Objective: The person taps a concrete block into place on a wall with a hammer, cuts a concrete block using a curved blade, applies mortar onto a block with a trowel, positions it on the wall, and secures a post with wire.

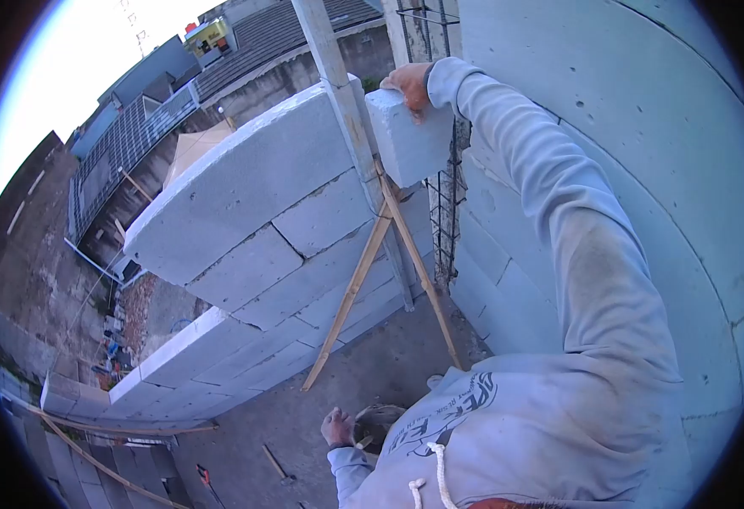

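Note:
My right hand [410, 89] reaches up and grips the top of a white aerated concrete block [406, 136], its fingers wrapped over the upper edge. That block stands between a wooden post [345, 102] and the rebar cage [444, 212] of a column, at the end of the block wall [253, 178]. Low in front of my body, my left hand [338, 427] is curled closed. Whatever it may hold is too hard to make out. A dark, rounded object [378, 424] shows beside it, partly covered by my sweatshirt.
Two crossed wooden props [351, 297] lean against the post. On the concrete floor [304, 416] lie a hammer-like tool [277, 465] and a red-handled tool [206, 479]. A tall block wall [643, 127] rises close on my right. Roofs [279, 42] show beyond the wall.

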The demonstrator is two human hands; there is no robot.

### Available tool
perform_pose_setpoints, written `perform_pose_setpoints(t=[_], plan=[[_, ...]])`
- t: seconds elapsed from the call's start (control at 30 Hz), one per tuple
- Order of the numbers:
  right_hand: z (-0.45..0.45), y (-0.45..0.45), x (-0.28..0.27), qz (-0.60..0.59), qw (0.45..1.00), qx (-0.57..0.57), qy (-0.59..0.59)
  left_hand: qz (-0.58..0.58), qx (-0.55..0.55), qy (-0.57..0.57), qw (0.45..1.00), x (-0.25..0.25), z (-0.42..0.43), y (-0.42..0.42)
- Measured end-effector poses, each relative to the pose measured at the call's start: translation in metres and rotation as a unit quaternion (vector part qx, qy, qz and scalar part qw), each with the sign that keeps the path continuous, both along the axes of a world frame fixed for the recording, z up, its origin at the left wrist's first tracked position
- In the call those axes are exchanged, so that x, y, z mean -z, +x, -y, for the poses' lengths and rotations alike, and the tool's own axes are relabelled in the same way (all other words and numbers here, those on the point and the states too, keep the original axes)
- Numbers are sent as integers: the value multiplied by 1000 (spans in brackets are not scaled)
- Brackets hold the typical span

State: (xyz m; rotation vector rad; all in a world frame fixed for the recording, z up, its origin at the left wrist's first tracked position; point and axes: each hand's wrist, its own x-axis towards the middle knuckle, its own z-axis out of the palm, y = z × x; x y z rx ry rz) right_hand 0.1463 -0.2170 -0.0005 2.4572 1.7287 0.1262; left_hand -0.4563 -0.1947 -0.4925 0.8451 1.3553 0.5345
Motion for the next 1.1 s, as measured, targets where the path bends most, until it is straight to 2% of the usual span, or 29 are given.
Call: perform_pose_setpoints(t=[0.07,0.17,0.27,0.37,0.43,0.57,0.63,0.67,0.73,0.97,1.03,1.1], plan=[[-8,9,-5,-1,999,11,-36,44,-8,-1,999,-1,7,17],[-16,27,-9,-3,999,19,-42,44,-47,-9,998,-8,21,43],[-29,48,-8,38,998,4,-50,48,-46,-24,997,22,26,47],[-35,58,-11,31,999,18,-22,31,-75,-36,996,33,36,53],[-37,62,-13,18,1000,15,-20,60,-60,-45,995,48,38,50],[-46,62,-14,29,999,22,-4,58,-77,-62,993,48,44,57],[-47,61,-21,13,999,33,-5,88,-71,-70,991,71,35,50],[-49,64,-22,16,999,29,2,104,-69,-75,989,71,33,50],[-53,69,-20,20,1000,19,14,65,-87,-58,992,73,29,51],[-73,73,-21,49,998,14,-27,41,-135,-53,989,59,25,59],[-76,73,-20,84,996,10,-28,84,-110,-61,989,62,28,54],[-82,88,-17,60,998,-5,-18,94,-102,-65,988,70,33,53]])
